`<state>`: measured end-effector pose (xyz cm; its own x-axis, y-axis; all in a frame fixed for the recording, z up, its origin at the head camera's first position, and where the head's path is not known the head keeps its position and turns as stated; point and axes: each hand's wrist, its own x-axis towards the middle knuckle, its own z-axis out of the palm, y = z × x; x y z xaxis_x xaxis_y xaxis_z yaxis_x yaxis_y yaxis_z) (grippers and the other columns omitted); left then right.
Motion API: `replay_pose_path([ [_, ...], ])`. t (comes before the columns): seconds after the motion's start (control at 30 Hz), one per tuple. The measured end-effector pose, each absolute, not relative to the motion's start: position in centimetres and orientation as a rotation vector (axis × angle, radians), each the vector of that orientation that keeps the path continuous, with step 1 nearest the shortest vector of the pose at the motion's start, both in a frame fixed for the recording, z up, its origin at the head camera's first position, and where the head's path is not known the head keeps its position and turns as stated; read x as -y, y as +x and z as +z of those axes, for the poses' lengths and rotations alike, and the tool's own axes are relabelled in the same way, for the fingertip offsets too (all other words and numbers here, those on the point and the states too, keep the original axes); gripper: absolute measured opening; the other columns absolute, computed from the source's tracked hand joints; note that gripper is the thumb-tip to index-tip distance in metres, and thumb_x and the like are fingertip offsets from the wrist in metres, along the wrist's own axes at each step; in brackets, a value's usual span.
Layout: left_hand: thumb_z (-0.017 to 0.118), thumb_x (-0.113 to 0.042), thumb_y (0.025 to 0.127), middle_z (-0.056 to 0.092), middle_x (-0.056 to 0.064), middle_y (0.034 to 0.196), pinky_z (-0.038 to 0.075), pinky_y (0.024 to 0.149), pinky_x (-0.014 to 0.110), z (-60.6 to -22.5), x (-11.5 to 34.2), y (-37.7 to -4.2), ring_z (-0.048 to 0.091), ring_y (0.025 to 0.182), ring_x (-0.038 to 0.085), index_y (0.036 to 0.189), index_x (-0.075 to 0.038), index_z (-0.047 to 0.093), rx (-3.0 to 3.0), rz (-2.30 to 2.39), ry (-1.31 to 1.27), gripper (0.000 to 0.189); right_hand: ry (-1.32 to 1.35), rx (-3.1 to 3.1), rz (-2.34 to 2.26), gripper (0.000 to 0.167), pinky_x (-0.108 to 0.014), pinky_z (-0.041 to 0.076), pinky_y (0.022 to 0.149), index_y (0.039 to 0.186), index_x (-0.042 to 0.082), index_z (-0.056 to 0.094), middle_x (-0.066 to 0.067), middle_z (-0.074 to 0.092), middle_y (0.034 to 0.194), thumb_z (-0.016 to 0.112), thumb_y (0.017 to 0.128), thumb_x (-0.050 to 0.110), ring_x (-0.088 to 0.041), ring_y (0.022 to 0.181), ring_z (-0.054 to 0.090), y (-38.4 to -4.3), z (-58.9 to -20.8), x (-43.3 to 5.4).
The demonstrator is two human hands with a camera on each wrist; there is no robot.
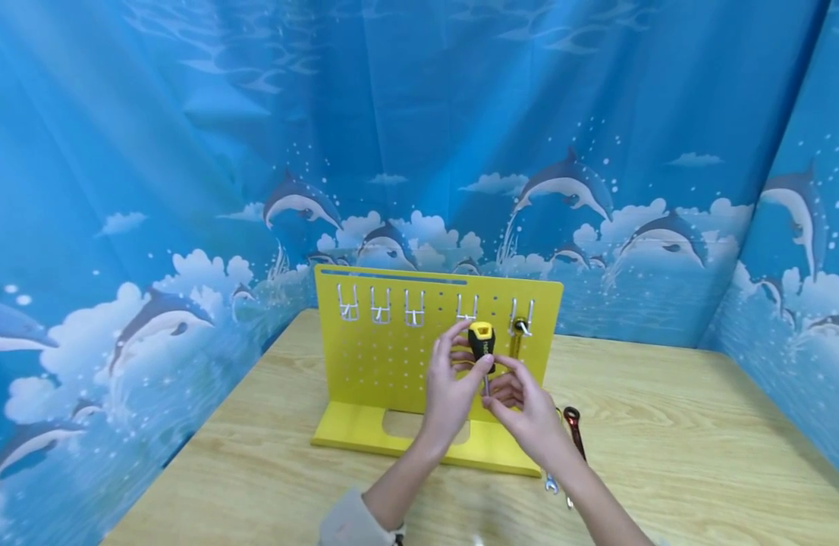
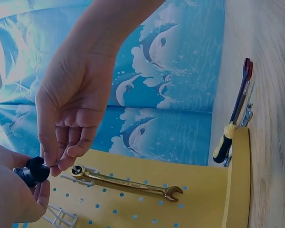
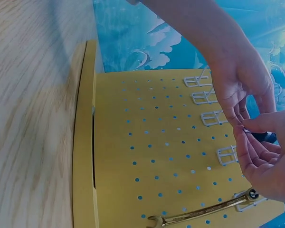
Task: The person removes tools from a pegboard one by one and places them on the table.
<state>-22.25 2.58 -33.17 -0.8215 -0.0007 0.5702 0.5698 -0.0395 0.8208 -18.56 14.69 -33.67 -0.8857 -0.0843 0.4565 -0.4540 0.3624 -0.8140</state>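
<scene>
A screwdriver [image 1: 482, 340] with a black handle and yellow end is held upright, handle up, in front of the yellow pegboard. My left hand [image 1: 448, 394] grips the handle, thumb in front and fingers behind. My right hand [image 1: 529, 413] pinches the thin metal shaft below the handle. In the left wrist view, the black handle [image 2: 34, 172] sits in the left hand, while the right hand [image 2: 73, 104] has thumb and fingertips at the shaft. The right wrist view shows the handle [image 3: 263, 137] partly covered by fingers.
The pegboard [image 1: 365, 356] carries several white wire hooks [image 1: 415, 309] along its top. A gold combination wrench [image 2: 128, 184] hangs from the rightmost hook. On the table right of the board lie a red-ended tool [image 1: 572, 419] and a silver wrench [image 1: 551, 484]. Dolphin-print curtains surround the table.
</scene>
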Motion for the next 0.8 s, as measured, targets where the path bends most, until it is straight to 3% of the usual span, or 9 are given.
replay_pose_path([
  [0.23,0.066,-0.011,0.084,0.049,0.007,0.107,0.049,0.080,0.030,-33.1,-3.4,-21.7,0.054,0.090,0.020,0.130,-0.009,0.046,1.833,-1.933,-0.665,0.050,0.462,2.308,1.477,0.054,-0.026,0.052,0.069,0.126,-0.002,0.044,-0.005,0.063,0.086,0.065,0.077,-0.011,-0.016,0.077,0.060,-17.6,-33.3,-15.7],
  [0.8,0.067,-0.008,0.083,0.048,0.004,0.103,0.050,0.076,0.026,-33.8,-6.9,-21.2,0.055,0.087,0.014,0.129,-0.011,0.048,1.881,-1.958,-0.781,0.051,0.494,2.261,1.340,0.054,-0.022,0.051,0.064,0.126,-0.005,0.042,-0.007,0.063,0.085,0.065,0.077,-0.011,-0.009,0.074,0.058,-16.1,-34.5,-19.5],
])
